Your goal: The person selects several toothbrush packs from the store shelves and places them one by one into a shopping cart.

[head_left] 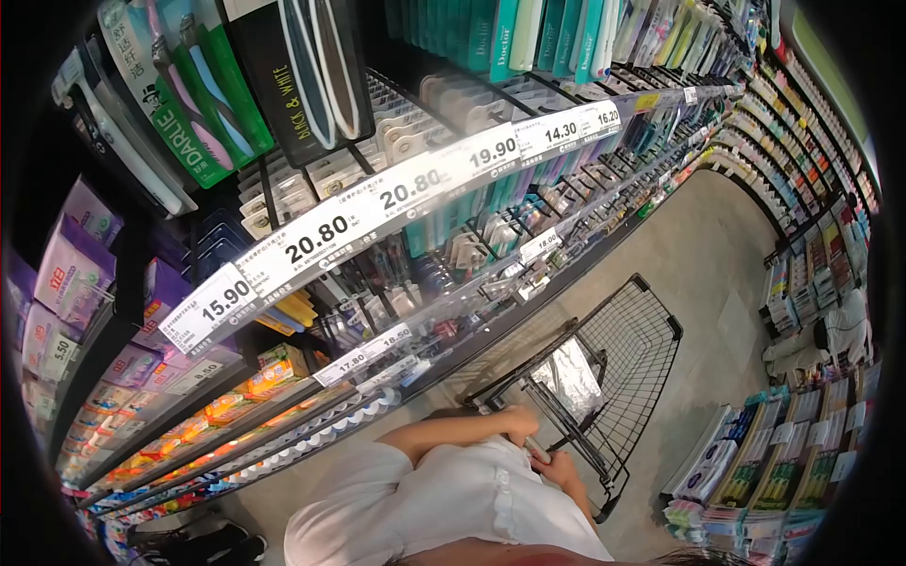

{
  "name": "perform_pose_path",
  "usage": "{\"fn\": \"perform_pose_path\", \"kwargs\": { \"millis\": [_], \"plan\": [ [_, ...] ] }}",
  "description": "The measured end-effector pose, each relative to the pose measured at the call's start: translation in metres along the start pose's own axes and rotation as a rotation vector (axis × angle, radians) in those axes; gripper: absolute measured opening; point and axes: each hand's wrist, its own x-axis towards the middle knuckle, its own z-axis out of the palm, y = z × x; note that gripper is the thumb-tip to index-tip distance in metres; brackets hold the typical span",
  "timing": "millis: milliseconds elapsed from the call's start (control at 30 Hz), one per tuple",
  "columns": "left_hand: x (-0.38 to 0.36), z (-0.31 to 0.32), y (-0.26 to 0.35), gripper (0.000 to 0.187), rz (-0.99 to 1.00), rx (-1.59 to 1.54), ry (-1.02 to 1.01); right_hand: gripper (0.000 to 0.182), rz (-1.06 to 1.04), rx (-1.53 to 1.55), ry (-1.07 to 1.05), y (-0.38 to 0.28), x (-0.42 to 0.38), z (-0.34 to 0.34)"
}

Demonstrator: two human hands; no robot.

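Both my hands close on the handle (540, 451) of a black wire shopping cart (618, 358), left hand (520, 420) and right hand (561, 469) gripping it, in the aisle beside toothbrush shelves (396, 189).
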Motion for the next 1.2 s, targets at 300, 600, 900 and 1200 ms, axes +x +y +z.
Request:
{"fn": "perform_pose_path", "kwargs": {
  "millis": [300,600,900,1200],
  "plan": [
    [0.033,-0.011,0.003,0.022,-0.066,0.003,0.108,0.06,-0.155,-0.038,0.093,0.025,0.018,-0.027],
    [0.049,-0.021,-0.005,0.025,-0.132,0.016,0.158,0.049,-0.259,-0.151,0.246,0.031,0.038,-0.034],
    [0.034,-0.022,-0.001,0.021,-0.106,0.071,0.244,0.038,-0.412,-0.113,0.556,0.012,0.024,-0.038],
    [0.007,-0.019,0.005,0.058,0.098,-0.113,0.379,0.019,-0.974,0.223,0.864,-0.211,0.065,-0.129]
  ]
}}
